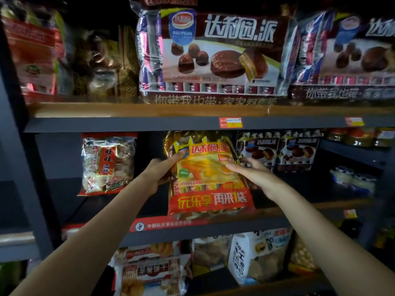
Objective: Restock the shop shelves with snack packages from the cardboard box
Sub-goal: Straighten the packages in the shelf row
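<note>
Where hands grip: crinkly foil package.

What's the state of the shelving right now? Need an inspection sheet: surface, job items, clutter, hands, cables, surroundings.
Surface: middle shelf, dark board with a red strip along its front edge; bare stretch at its left.
Job's things: yellow-and-red snack bag standing upright on the middle shelf, base at the front edge; cardboard box not in view.
Clutter: rice cracker bag to the left, chocolate pie bags to the right, large chocolate pie bags on the shelf above, biscuit packs below.
Hands: left hand grips the bag's left edge; right hand holds its right side.
Cables: nothing seen.
Surroundings: dim shop aisle, dark metal uprights, price label.
</note>
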Action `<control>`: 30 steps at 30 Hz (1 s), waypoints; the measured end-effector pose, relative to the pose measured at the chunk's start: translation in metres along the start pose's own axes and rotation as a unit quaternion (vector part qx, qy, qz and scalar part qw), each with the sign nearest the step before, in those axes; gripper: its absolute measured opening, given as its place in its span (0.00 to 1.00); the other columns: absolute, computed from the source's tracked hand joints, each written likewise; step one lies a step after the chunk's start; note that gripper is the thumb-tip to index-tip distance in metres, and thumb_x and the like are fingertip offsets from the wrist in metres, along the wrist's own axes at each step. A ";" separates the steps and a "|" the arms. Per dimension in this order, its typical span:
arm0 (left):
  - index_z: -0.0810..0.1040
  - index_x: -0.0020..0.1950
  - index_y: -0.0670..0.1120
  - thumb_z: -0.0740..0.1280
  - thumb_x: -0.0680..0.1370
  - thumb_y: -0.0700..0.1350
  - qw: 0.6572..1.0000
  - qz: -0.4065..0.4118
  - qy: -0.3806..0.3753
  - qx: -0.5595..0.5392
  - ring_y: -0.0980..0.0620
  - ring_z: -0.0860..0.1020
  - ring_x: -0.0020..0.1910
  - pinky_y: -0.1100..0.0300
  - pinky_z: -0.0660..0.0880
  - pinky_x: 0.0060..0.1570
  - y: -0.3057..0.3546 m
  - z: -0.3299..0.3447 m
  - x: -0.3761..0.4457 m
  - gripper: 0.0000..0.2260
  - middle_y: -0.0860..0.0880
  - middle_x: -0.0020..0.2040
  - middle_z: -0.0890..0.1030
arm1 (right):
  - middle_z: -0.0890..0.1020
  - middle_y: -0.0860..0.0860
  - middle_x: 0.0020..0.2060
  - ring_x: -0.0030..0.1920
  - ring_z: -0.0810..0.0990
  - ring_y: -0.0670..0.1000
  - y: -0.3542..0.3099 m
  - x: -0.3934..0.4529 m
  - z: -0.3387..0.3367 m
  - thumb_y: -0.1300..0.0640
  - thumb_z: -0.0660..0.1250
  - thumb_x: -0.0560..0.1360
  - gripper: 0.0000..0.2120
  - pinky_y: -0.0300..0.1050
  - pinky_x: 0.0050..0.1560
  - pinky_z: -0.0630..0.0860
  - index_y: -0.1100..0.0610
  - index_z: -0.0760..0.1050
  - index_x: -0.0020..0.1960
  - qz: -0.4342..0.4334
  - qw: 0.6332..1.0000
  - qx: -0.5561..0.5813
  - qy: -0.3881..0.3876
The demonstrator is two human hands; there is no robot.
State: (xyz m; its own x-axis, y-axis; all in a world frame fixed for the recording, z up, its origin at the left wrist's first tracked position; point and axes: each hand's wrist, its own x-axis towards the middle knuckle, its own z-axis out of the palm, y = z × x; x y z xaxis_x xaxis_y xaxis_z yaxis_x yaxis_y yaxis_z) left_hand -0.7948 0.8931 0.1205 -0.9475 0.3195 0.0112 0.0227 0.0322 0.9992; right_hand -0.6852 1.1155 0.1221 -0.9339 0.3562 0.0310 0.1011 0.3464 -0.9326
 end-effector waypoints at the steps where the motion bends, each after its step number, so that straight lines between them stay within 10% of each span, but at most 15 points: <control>1: 0.75 0.55 0.41 0.71 0.71 0.56 1.000 0.002 -0.007 -0.009 0.52 0.80 0.41 0.63 0.75 0.36 0.002 0.011 0.006 0.22 0.47 0.45 0.82 | 0.77 0.47 0.48 0.49 0.76 0.49 0.002 0.006 -0.009 0.41 0.71 0.68 0.28 0.46 0.49 0.71 0.50 0.67 0.63 -0.002 1.000 0.006 0.010; 4: 0.75 0.57 0.45 0.71 0.72 0.54 0.998 0.019 -0.028 -0.047 0.48 0.81 0.49 0.54 0.77 0.51 0.001 0.054 0.025 0.18 0.45 0.52 0.82 | 0.77 0.47 0.48 0.45 0.75 0.47 0.006 0.022 -0.038 0.40 0.70 0.68 0.33 0.42 0.39 0.69 0.54 0.66 0.66 -0.014 0.999 -0.011 0.044; 9: 0.75 0.49 0.52 0.66 0.76 0.50 0.996 0.049 -0.073 0.006 0.46 0.77 0.57 0.48 0.70 0.64 -0.012 0.115 0.058 0.04 0.46 0.56 0.80 | 0.71 0.56 0.67 0.66 0.71 0.57 0.030 0.046 -0.067 0.43 0.75 0.65 0.44 0.48 0.59 0.69 0.59 0.57 0.71 -0.001 0.986 -0.101 0.130; 17: 0.66 0.66 0.47 0.65 0.76 0.36 0.997 0.060 -0.050 -0.025 0.43 0.74 0.62 0.50 0.70 0.62 -0.023 0.162 0.112 0.20 0.40 0.64 0.74 | 0.73 0.58 0.63 0.60 0.75 0.60 0.055 0.103 -0.057 0.42 0.73 0.66 0.42 0.50 0.49 0.73 0.59 0.57 0.71 -0.079 0.925 -0.225 0.297; 23: 0.65 0.69 0.48 0.65 0.76 0.38 0.994 0.064 0.022 0.091 0.45 0.71 0.64 0.54 0.70 0.57 -0.037 0.153 0.127 0.22 0.45 0.64 0.72 | 0.75 0.58 0.60 0.58 0.76 0.60 0.058 0.150 -0.032 0.40 0.69 0.70 0.38 0.48 0.47 0.71 0.61 0.59 0.68 -0.103 0.933 -0.231 0.257; 30: 0.65 0.69 0.54 0.69 0.73 0.46 0.966 0.031 0.099 0.239 0.42 0.67 0.67 0.44 0.68 0.64 -0.063 0.113 0.151 0.25 0.44 0.66 0.71 | 0.56 0.59 0.74 0.72 0.61 0.59 0.057 0.186 -0.011 0.45 0.63 0.76 0.37 0.54 0.63 0.70 0.59 0.50 0.76 -0.104 0.946 -0.240 0.193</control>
State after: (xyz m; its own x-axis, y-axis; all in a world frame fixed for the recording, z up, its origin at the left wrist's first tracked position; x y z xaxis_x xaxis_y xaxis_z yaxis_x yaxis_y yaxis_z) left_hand -0.9037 1.0461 0.0547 -0.9807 0.1501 0.1252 0.1820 0.4670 0.8653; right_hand -0.8494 1.2112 0.0787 -0.7654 0.4956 0.4105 0.1595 0.7641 -0.6250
